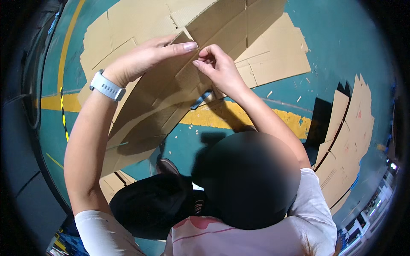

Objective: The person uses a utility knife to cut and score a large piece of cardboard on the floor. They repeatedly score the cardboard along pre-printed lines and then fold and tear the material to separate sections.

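A large brown cardboard sheet (164, 96) with creases and slots stands tilted in front of me. My left hand (147, 57), with a pale watch (107, 85) on its wrist, grips the sheet's upper edge. Its thumb lies along the near side, and its other fingers are mostly hidden behind the board. Close by the left thumb, my right hand (222, 70) is closed in a pinch against the sheet's face. Whatever sits between those fingertips, if anything, is too small to make out.
More flat cardboard (277, 57) lies on the green floor beyond the sheet. At the right leans a stack of cardboard sheets (352, 132). Small cardboard scraps (270, 94) are scattered around a yellow floor stripe (286, 121). A dark shoe (167, 166) shows below the sheet.
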The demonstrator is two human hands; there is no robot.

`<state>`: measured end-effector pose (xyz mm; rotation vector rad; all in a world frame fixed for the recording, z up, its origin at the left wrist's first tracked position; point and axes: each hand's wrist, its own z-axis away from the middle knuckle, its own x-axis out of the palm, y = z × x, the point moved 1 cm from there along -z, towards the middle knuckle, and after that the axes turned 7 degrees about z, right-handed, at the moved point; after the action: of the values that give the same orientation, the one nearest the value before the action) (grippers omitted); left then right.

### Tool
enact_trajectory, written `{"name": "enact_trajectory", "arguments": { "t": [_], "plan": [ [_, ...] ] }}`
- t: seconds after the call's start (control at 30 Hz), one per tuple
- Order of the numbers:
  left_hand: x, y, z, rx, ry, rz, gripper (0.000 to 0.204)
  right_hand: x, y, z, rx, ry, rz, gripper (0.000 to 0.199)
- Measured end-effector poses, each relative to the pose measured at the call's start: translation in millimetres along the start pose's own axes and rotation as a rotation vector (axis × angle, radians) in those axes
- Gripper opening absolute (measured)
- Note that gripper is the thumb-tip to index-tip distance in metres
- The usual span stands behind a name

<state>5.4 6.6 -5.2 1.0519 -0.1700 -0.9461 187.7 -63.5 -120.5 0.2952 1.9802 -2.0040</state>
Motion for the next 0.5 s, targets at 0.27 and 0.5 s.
{"name": "enact_trajectory", "arguments": {
  "t": [0.27,0.5],
  "plan": [
    [12,-4,-25,0.114,-0.045,-0.038,0.052,4,10,-1,0.065,0.053,-0.198,0.026],
    [20,17,-30,0.06,-0.021,-0.064,0.05,-10,12,-9,0.223,-0.011,-0.344,0.032]
  ]
}}
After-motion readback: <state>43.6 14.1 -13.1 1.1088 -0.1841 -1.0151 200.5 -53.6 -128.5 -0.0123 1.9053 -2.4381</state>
